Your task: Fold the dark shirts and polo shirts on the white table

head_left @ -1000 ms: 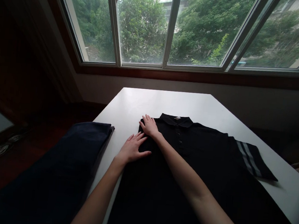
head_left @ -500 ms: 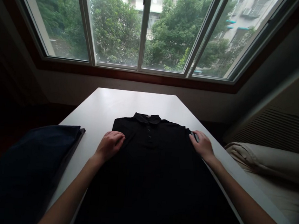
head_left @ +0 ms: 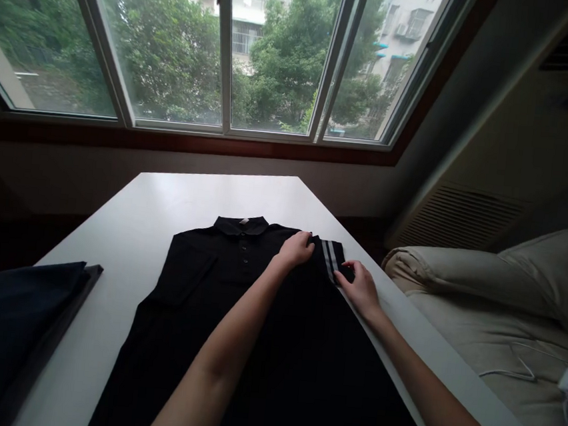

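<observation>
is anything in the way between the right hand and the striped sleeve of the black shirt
Nothing visible stands between them: the right hand is already at the outer edge of the striped sleeve. The left hand is beside the sleeve, at the shoulder of the black shirt, not between them.

Head view: I can read no text, brand, number or sign. The small pale fabric label (head_left: pixel 244 222) inside the black shirt's folded collar (head_left: pixel 240 227) is too small to make out.
</observation>
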Tool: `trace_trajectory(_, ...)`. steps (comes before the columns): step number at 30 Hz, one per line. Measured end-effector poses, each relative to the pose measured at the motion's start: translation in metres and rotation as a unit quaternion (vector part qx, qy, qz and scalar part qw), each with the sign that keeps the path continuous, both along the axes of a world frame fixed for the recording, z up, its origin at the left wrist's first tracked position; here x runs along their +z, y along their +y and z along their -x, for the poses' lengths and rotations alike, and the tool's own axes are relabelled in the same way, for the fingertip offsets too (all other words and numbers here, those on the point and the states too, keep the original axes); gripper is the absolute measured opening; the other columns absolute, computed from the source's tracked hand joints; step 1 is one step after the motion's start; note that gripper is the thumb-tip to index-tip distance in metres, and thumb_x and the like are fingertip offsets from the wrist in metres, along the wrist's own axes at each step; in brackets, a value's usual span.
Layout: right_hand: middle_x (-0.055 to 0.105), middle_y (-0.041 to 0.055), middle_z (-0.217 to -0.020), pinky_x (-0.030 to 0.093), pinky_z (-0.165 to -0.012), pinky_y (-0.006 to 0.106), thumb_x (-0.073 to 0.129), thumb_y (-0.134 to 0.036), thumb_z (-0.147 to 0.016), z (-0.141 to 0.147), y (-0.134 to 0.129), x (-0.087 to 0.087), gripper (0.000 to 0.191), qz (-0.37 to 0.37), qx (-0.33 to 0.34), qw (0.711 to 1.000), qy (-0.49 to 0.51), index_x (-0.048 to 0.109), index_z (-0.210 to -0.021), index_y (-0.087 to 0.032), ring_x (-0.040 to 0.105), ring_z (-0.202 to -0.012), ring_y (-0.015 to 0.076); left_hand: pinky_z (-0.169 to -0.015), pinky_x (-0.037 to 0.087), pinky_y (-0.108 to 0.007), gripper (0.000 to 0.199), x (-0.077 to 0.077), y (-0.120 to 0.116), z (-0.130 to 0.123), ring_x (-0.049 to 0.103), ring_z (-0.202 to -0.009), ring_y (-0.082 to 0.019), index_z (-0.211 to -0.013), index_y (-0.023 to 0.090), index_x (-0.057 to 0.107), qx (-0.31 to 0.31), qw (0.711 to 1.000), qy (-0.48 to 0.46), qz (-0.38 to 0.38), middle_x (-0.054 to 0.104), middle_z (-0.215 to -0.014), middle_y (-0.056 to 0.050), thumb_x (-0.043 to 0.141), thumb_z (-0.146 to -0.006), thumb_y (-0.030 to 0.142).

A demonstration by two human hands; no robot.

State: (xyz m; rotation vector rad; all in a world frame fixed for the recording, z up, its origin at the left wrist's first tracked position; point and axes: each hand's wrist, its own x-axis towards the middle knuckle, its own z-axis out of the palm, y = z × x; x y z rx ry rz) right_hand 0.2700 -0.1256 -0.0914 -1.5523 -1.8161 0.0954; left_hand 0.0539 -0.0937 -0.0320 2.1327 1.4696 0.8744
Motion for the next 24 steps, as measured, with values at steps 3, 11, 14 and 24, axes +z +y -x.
trace_trajectory(3,0.061,0.0093,-0.098,0.049,-0.086,0.044,0.054,-0.041,-0.08,-0.003,-0.001,-0.001,0.023,-0.015,0.015,0.999,0.027,0.053,-0.092,-0.021,0.059,-0.094,0.0262,-0.114,0.026,-0.052,0.04,-0.02,0.012,-0.017,0.044,-0.133,-0.03,-0.127,0.009,0.056,0.023,1.0,0.006,-0.003,0.051,-0.14,-0.019,0.044,-0.092,0.022)
trace_trajectory(11,0.055,0.0124,-0.121,0.056,-0.072,0.038,0.065,-0.033,-0.076,0.002,-0.004,0.011,0.046,-0.051,0.019,0.973,0.225,0.048,-0.117,-0.021,0.062,-0.088,0.0225,-0.12,0.012,-0.046,0.037,-0.046,0.018,-0.02,0.034,-0.141,-0.024,-0.124,0.017,0.058,0.039,0.998,-0.043,0.01,0.049,-0.144,-0.012,0.052,-0.09,0.03)
trace_trajectory(14,0.054,0.0104,-0.12,0.054,-0.084,0.042,0.058,-0.027,-0.083,0.015,-0.017,0.03,0.036,-0.114,0.033,0.978,0.173,0.051,-0.117,-0.023,0.06,-0.1,0.0244,-0.118,0.022,-0.044,0.035,-0.039,0.025,-0.015,0.043,-0.134,-0.026,-0.119,0.015,0.061,0.039,0.974,-0.214,0.066,0.057,-0.136,-0.013,0.054,-0.09,0.034)
trace_trajectory(24,0.048,0.0044,-0.144,0.047,-0.101,0.045,0.037,0.003,-0.082,0.048,-0.051,0.047,0.067,-0.091,0.279,0.935,-0.198,0.04,-0.14,-0.031,0.054,-0.122,0.0228,-0.076,0.054,-0.032,0.048,-0.024,0.031,0.009,0.064,-0.1,-0.023,-0.109,0.014,0.058,-0.023,0.893,-0.402,0.202,0.065,-0.112,-0.015,0.053,-0.088,0.056)
